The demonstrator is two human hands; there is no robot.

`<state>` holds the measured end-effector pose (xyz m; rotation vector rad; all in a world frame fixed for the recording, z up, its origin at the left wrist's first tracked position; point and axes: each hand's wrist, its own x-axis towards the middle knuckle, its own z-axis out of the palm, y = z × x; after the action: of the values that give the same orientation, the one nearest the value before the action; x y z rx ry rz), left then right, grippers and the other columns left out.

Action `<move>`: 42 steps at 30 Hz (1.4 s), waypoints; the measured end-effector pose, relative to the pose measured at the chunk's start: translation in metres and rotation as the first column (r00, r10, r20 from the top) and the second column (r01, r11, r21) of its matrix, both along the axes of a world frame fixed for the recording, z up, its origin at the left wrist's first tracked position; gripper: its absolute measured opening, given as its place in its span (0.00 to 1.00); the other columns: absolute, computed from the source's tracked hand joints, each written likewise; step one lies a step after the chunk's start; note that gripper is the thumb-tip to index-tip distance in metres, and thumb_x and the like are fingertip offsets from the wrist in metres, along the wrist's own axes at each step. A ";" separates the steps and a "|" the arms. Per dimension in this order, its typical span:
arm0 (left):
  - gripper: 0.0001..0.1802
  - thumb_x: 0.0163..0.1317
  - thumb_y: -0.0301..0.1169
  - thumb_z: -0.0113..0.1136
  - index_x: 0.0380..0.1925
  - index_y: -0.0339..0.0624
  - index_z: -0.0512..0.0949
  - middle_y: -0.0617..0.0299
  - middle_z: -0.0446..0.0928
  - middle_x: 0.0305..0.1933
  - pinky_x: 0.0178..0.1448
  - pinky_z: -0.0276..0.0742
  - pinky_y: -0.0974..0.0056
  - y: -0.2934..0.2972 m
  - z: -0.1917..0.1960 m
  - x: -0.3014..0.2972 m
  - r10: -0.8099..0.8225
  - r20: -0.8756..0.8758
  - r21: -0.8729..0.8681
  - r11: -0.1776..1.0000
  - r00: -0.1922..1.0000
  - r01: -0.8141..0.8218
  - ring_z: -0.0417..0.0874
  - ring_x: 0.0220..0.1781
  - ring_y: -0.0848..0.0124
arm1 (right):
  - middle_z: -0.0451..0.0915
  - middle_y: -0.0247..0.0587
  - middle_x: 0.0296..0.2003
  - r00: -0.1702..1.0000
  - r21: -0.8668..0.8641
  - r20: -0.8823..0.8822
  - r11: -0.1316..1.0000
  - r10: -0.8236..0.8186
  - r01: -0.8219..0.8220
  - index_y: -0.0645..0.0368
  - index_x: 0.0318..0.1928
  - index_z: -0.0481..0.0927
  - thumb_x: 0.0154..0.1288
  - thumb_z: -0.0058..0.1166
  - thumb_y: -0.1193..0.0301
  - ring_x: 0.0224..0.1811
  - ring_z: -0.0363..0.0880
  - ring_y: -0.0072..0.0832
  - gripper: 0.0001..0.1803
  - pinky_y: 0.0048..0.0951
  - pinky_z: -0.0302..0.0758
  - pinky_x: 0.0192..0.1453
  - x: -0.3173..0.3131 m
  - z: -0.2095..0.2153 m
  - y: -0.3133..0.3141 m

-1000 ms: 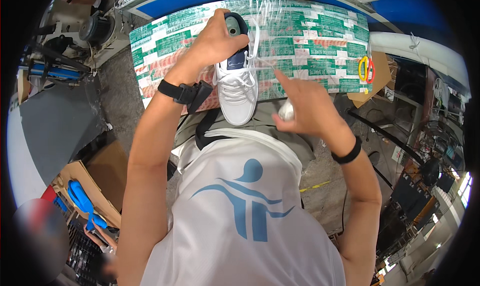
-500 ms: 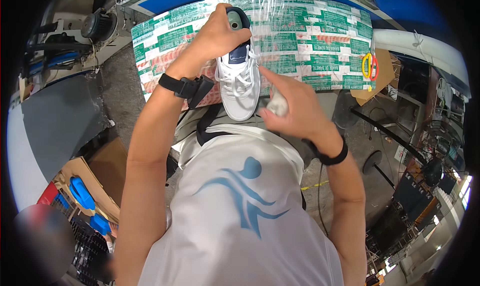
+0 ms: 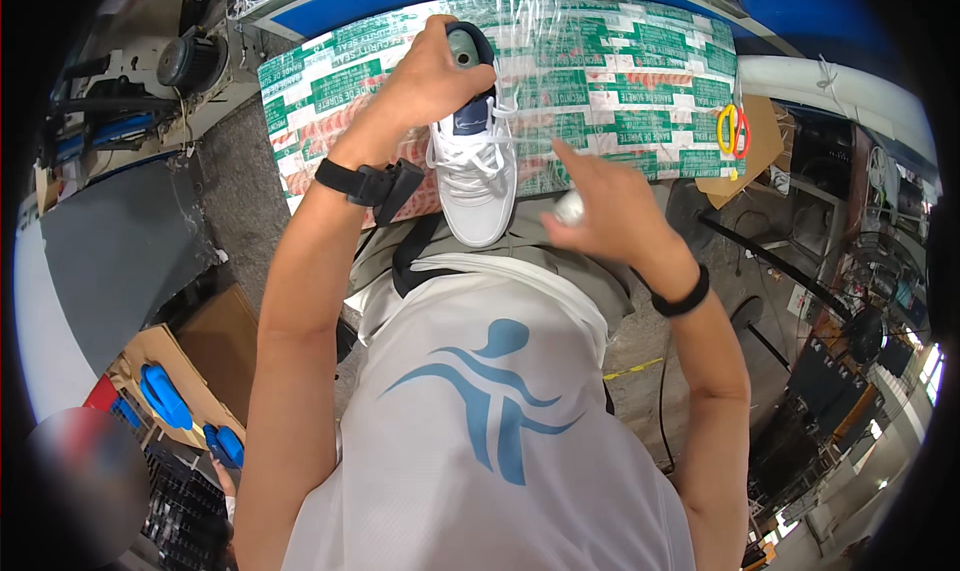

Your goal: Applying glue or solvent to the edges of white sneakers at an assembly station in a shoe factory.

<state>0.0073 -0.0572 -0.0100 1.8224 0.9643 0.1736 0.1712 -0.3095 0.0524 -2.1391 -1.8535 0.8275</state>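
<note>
A white lace-up sneaker (image 3: 478,206) with a dark lining lies on the table, its toe toward me. My left hand (image 3: 435,76) is closed around its heel end, thumb by the opening. A grey-green rounded insert (image 3: 462,49) shows inside the opening. White laces (image 3: 475,159) run loosely across the upper below the dark tongue (image 3: 472,119). To the right of the shoe and apart from it, my right hand (image 3: 625,211) has its fingers curled around a small white wad (image 3: 570,209). Motion blurs the wad, and its kind cannot be made out.
Green-and-white printed tape covers the tabletop (image 3: 620,91). Scissors (image 3: 740,136) with red and yellow handles lie at its right edge. Blue pieces (image 3: 165,396) sit in a cardboard box at lower left, near another person's hand (image 3: 222,476). Black stands (image 3: 770,251) are at right.
My right hand has moved right, away from the sneaker's side, with the white wad in it. My left hand keeps its grip on the heel end.
</note>
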 end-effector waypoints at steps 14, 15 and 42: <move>0.55 0.59 0.46 0.77 0.79 0.24 0.64 0.29 0.80 0.68 0.68 0.85 0.51 0.001 -0.004 0.002 -0.002 0.025 -0.004 1.000 1.000 0.002 0.89 0.65 0.43 | 0.89 0.57 0.50 0.960 0.246 -0.271 0.969 0.073 -0.004 0.67 0.78 0.74 0.55 0.78 0.57 0.48 0.90 0.53 0.52 0.46 0.86 0.53 -0.023 -0.004 -0.008; 0.55 0.59 0.46 0.77 0.79 0.24 0.64 0.29 0.80 0.68 0.68 0.85 0.51 0.002 -0.002 0.004 0.002 0.025 -0.005 1.000 1.000 -0.002 0.89 0.65 0.43 | 0.89 0.55 0.50 0.964 0.241 -0.257 0.970 0.074 -0.010 0.66 0.79 0.73 0.54 0.79 0.56 0.47 0.90 0.52 0.54 0.46 0.86 0.52 -0.022 0.000 -0.019; 0.57 0.57 0.50 0.79 0.79 0.27 0.65 0.29 0.79 0.69 0.67 0.86 0.50 -0.003 0.001 0.006 -0.001 -0.054 0.044 0.999 0.999 0.004 0.90 0.63 0.41 | 0.87 0.49 0.41 0.923 0.291 -0.365 0.957 0.125 -0.015 0.71 0.77 0.74 0.49 0.79 0.52 0.37 0.88 0.45 0.57 0.45 0.84 0.42 -0.072 0.007 -0.035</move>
<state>0.0133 -0.0605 -0.0092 1.8771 1.0028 0.1459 0.0988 -0.3442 0.0591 -1.6140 -1.7301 0.8585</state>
